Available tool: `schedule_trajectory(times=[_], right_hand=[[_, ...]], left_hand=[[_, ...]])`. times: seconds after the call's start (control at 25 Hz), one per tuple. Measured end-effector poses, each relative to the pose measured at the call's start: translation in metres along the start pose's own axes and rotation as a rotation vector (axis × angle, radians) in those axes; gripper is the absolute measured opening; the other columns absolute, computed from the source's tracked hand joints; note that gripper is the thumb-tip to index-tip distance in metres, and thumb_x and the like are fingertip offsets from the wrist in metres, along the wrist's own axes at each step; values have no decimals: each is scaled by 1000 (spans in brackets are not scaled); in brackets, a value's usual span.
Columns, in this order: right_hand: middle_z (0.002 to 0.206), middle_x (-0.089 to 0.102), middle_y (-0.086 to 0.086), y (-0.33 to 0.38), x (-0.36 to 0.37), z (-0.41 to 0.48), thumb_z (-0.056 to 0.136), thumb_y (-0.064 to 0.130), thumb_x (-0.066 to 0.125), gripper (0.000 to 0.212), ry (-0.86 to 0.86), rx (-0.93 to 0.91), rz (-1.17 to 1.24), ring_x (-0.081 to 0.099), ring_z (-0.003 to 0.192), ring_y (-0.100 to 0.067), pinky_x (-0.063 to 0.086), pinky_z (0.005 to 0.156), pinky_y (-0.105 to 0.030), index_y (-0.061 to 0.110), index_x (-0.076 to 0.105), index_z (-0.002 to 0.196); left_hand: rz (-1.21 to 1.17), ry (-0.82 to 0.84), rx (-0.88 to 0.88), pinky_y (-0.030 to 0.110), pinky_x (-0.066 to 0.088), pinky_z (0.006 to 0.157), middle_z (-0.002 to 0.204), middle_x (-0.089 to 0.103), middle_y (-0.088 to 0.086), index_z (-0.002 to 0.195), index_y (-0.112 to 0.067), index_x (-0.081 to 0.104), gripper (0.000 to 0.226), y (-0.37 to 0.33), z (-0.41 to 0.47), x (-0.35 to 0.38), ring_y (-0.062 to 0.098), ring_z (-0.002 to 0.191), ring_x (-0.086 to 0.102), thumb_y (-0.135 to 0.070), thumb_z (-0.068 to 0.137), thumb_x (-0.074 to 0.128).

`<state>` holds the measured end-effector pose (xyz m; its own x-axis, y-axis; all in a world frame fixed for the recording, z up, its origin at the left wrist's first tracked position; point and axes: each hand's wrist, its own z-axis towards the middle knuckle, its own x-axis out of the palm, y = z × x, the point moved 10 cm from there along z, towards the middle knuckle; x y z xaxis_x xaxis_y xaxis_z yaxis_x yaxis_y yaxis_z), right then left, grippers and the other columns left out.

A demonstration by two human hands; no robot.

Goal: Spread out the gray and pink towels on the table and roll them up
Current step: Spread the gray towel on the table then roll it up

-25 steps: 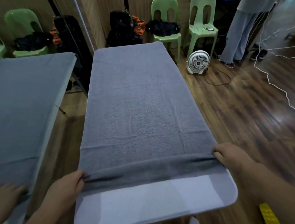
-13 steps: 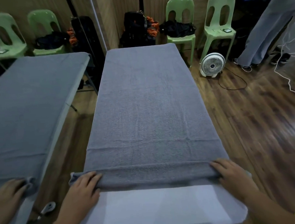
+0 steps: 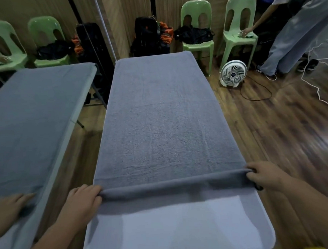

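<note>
A gray towel (image 3: pixel 159 120) lies spread along a long narrow table (image 3: pixel 175 231), covering most of it. Its near end is turned into a low roll (image 3: pixel 173 186) that runs across the table's width. My left hand (image 3: pixel 84 201) grips the roll's left end and my right hand (image 3: pixel 263 176) grips its right end, fingers curled over the fabric. The table's pale bare top shows between the roll and the near edge. No pink towel is visible.
A mirror on the left repeats the table and a hand (image 3: pixel 10 204). Green plastic chairs (image 3: pixel 197 34) with dark bags line the back wall. A white floor fan (image 3: pixel 233 73) with a cord stands right of the table. A person (image 3: pixel 294 30) stands at the back right on wooden floor.
The rolled near end of the gray towel has grown thicker and moved slightly away from me. Both hands went from pressing flat on it to gripping its ends.
</note>
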<state>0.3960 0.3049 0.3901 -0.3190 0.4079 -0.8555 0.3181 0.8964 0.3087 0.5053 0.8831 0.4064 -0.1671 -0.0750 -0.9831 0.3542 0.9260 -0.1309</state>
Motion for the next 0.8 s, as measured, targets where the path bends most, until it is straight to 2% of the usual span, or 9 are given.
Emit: schedule_trajectory(times=[0.04,0.08,0.16,0.24,0.36,0.48,0.6,0.72,0.8], right_hand=[[82,69,1,5,-8,3,79,22,61,6,-65,16,-61,62,80,-18,44,63,-30,21,64,83],[95,69,-2,14,-17,5,77,22,63,19,-194,-8,-167,60,90,-23,45,70,-32,22,67,96],[103,67,-3,57,-15,-7,68,22,65,37,-419,-228,-288,58,95,-28,45,78,-35,20,69,104],[108,68,0,97,24,-25,61,24,67,45,-402,-465,-350,62,98,-22,46,87,-34,20,70,106],[116,67,-1,78,48,-19,71,24,62,44,-393,-366,-232,64,104,-23,45,98,-36,17,69,114],[94,69,-2,59,32,-13,79,22,45,26,-470,-293,-154,63,87,-23,42,89,-33,18,69,89],[73,59,4,65,28,-21,78,22,43,11,-456,-352,-163,47,72,-14,39,72,-32,28,50,72],[64,53,6,51,38,-34,77,29,43,8,-334,-285,-262,50,66,-17,41,76,-37,32,39,70],[74,58,4,41,47,-38,85,39,42,12,-174,-195,-340,57,72,-17,41,72,-37,30,39,78]], left_hand=[[12,-13,-43,36,40,86,88,61,-16,92,-39,55,15,4,7,-1,6,84,52,-33,91,42],[41,-60,-65,38,42,88,96,62,-13,100,-37,58,17,3,12,-5,10,89,54,-33,92,44],[81,-153,4,44,45,90,108,63,-3,111,-27,61,30,-19,10,-1,22,98,57,-34,86,46],[118,-104,165,46,46,97,122,61,1,122,-24,60,48,-54,-3,26,25,109,57,-39,79,47],[96,-13,63,50,44,105,139,54,1,134,-24,56,58,-40,-1,54,25,125,50,-40,80,45],[16,-53,-24,44,47,100,120,66,0,115,-23,67,44,-18,18,45,22,112,59,-37,87,37],[-56,-123,50,37,51,82,91,68,-7,93,-28,65,29,-26,14,27,17,85,63,-31,86,36],[-36,-46,84,31,40,71,74,60,-11,82,-34,53,14,-25,-16,32,16,70,61,-35,83,39],[-44,62,35,32,41,65,71,60,-9,80,-32,51,19,-17,-32,38,14,67,60,-44,80,37]])
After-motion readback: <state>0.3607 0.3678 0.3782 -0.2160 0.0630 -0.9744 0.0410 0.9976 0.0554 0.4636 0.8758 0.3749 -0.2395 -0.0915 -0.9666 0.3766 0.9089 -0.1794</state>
